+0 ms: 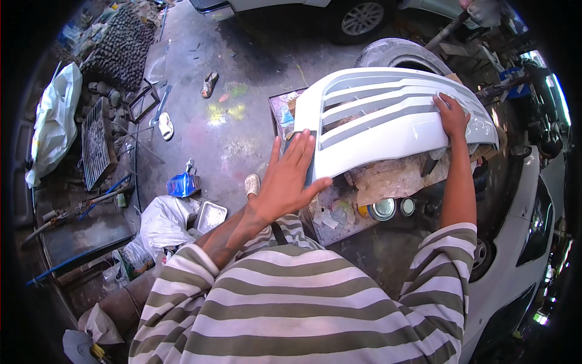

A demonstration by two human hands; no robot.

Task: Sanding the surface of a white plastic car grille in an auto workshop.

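Note:
A large white car grille panel (pixel 382 136) with grey slatted bands lies across a low work table in front of me. My left hand (pixel 291 167) is open over the panel's left end, its fingers stretched out and the thumb spread to the right. Beneath and beside those fingers shows a dark grey strip (pixel 313 151); whether it is a loose sheet or part of the panel I cannot tell. Towards the panel's right end, my right hand (pixel 453 119) holds it from above with bent fingers. What lies under that palm is hidden.
The table (pixel 342 232) carries crumpled paper and opened cans (pixel 383 209) below the panel. A tyre (pixel 403 53) stands behind it. At right is a white car (pixel 515 242). Leftward on the floor are a blue container (pixel 183 184), a metal tray (pixel 211 216), white sacks (pixel 163 224) and loose footwear (pixel 166 125).

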